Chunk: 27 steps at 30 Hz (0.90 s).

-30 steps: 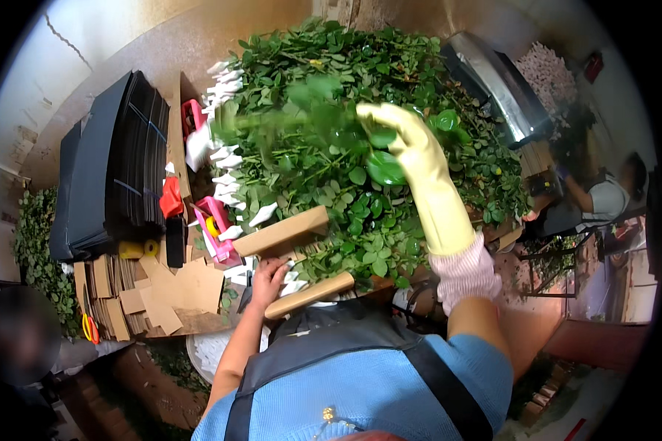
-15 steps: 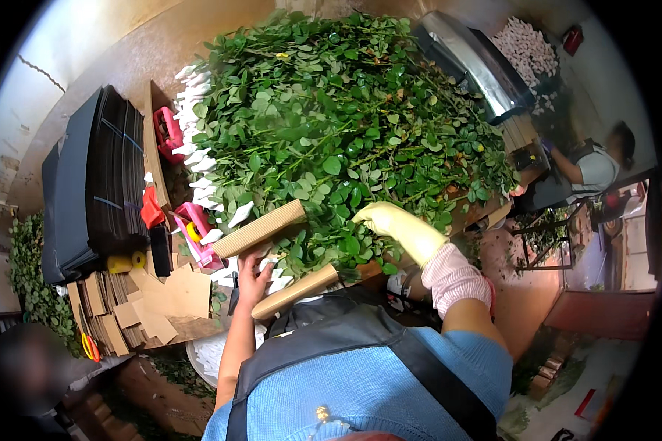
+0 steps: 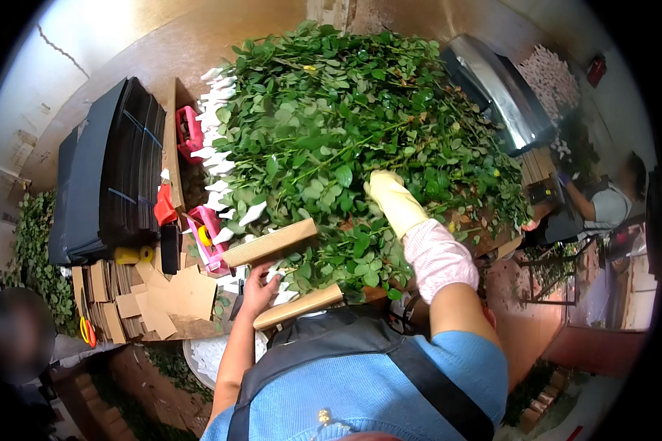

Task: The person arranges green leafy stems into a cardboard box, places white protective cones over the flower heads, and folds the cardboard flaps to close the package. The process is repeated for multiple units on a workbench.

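My bare left hand [image 3: 257, 289] is closed around a white-sleeved flower head [image 3: 275, 281], between two raised sides of a corrugated cardboard wrap [image 3: 272, 242]. The wrap's nearer side [image 3: 298, 306] lies close to my body. Leafy stems [image 3: 360, 253] run out of the wrap to the right. A yellow rubber glove covers my right hand [image 3: 386, 184], with a pink striped cuff on the forearm. That hand rests on the big heap of leafy stems [image 3: 324, 125], fingers curled down; what they hold is hidden. White-sleeved heads [image 3: 217, 110] line the heap's left edge.
Left of the heap are pink holders [image 3: 207, 235], a red tool [image 3: 165, 206] and a stack of dark boards [image 3: 110, 173]. Cardboard pieces [image 3: 191, 294] and orange-handled scissors [image 3: 87, 331] lie nearer. A shiny metal cover [image 3: 500, 95] and another person [image 3: 603, 206] are at right.
My right hand has moved away from me and to the left over the leaves. The left hand stays at the wrap. The whole view has shifted slightly.
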Each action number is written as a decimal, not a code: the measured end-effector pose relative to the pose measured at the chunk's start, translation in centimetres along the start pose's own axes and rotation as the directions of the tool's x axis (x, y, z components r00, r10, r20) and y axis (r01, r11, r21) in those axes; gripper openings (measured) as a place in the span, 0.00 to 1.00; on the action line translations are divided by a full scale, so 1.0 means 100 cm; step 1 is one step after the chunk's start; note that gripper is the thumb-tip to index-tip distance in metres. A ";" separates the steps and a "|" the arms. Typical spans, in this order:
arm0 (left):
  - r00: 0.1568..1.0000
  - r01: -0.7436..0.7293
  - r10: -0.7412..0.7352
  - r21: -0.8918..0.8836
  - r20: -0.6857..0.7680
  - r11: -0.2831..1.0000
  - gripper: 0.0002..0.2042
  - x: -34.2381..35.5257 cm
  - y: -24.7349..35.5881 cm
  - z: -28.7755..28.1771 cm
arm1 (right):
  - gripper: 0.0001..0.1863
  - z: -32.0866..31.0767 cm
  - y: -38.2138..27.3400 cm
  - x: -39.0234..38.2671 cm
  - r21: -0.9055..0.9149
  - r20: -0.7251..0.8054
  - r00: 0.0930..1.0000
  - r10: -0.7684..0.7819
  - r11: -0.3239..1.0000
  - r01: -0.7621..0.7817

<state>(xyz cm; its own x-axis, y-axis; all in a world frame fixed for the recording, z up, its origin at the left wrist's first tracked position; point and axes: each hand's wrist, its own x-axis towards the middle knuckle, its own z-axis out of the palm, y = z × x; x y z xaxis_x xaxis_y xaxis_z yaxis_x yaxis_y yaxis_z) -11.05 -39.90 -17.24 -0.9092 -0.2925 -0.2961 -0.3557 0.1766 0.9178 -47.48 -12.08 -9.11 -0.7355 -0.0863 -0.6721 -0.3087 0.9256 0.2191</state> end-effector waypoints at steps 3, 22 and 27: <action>1.000 0.001 0.000 0.050 -0.025 0.999 0.18 0.008 -0.004 -0.001 | 0.22 -0.004 0.008 0.006 0.199 -0.211 0.976 0.060 0.980 -0.017; 0.954 -0.116 0.195 0.320 -0.229 0.940 0.18 0.006 -0.003 0.011 | 0.19 -0.115 -0.050 -0.085 -0.271 -0.942 -0.069 -0.328 0.624 0.733; 0.922 -0.139 0.227 0.278 -0.313 0.950 0.14 0.011 -0.013 0.017 | 0.28 -0.133 -0.065 -0.183 -0.381 -0.852 -0.238 -0.466 0.238 0.894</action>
<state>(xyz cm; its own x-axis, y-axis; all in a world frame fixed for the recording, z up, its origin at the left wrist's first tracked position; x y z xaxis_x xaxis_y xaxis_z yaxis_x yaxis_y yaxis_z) -11.92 -38.85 -19.17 -0.8516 -0.5239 0.0178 -0.2716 0.4700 0.8398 -40.05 -21.41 11.14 -0.1944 -0.7251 0.6607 -0.9602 0.0031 -0.2792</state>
